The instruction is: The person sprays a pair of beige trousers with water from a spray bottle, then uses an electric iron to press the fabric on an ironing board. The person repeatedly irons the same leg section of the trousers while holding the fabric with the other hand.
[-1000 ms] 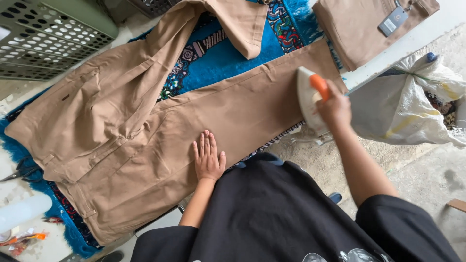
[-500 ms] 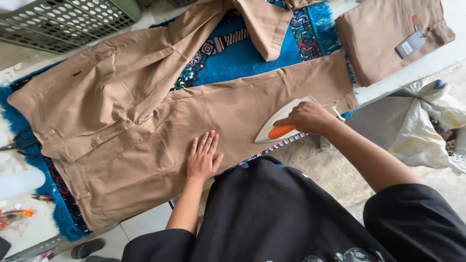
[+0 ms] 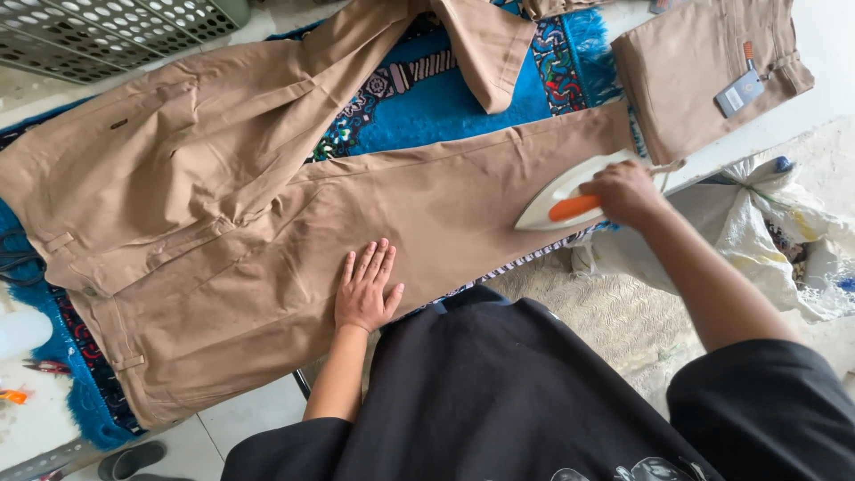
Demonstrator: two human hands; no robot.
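Observation:
Tan trousers (image 3: pixel 223 223) lie spread flat over a blue patterned cloth (image 3: pixel 427 107) on a table. My left hand (image 3: pixel 365 287) rests palm down on the near trouser leg, fingers apart. My right hand (image 3: pixel 626 192) grips the orange handle of a white clothes iron (image 3: pixel 561 198), which sits flat on the lower end of the same leg, near the table's right edge. The far trouser leg is folded back at the top.
A folded tan garment (image 3: pixel 712 71) with a hanging tag lies at the top right. A grey plastic basket (image 3: pixel 107 31) stands at the top left. White plastic bags (image 3: pixel 766 240) sit on the floor to the right, below the table edge. A woven mat covers the floor.
The iron came down from upright at the table's right edge onto the trouser leg, then drifted right along it. My left hand stays pressed on the fabric.

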